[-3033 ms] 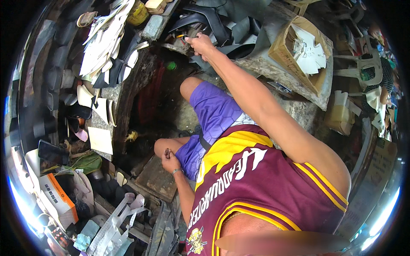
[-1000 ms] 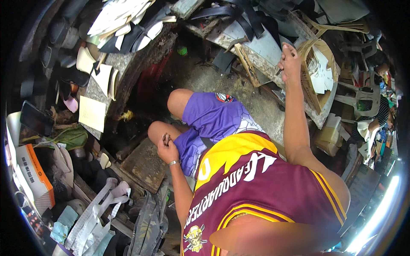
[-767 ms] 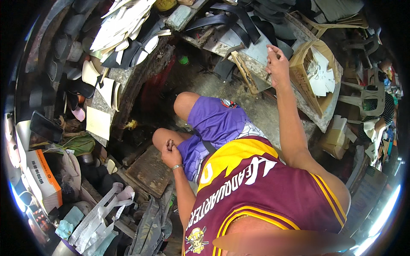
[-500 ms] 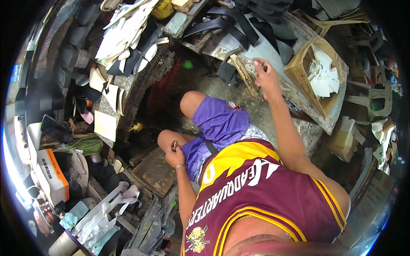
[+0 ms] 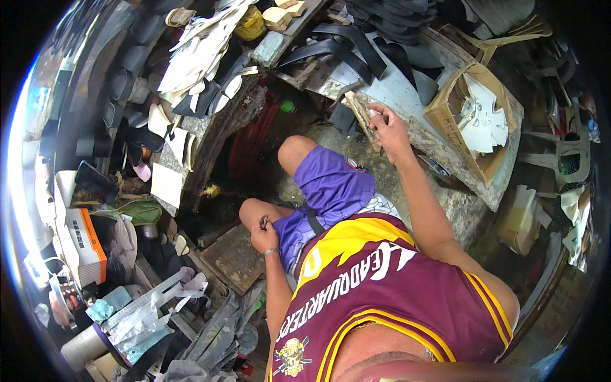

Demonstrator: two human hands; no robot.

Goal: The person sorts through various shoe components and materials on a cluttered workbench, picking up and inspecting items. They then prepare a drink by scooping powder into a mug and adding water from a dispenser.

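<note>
Right hand [image 5: 389, 132] is out over the near edge of the worktop [image 5: 402, 97], fingers half-curled, thumb close to the index; a small dark sliver [image 5: 382, 151] shows under the palm, can't tell if gripped. Nearest thing: wooden bar [image 5: 359, 116], at the worktop's near edge, just left of the right fingers. Bar's long axis slants from its far-left end down to its near-right end, that lower end partly behind the hand; touching or only overlapping in view, can't tell. Dark curved piece [image 5: 349, 89] at the bar's far end, dark flap [image 5: 344, 118] hanging just left of it. Right hand is clearly the nearer one; left hand [image 5: 265, 238] is well apart, back by the left knee [image 5: 252, 211] and purple shorts [image 5: 331, 177], fingers curled in, something dark at the fingertips, can't tell whether an object or dirt. Farther in on the worktop: black strips [image 5: 364, 49] toward the far-left edge, bent, beyond the bar. Cardboard box [image 5: 447, 122] near the worktop's right corner, right of the right hand and apart from it, white cut pieces [image 5: 487, 121] inside. Brown board [image 5: 235, 258] low, just below the left hand in view.
</note>
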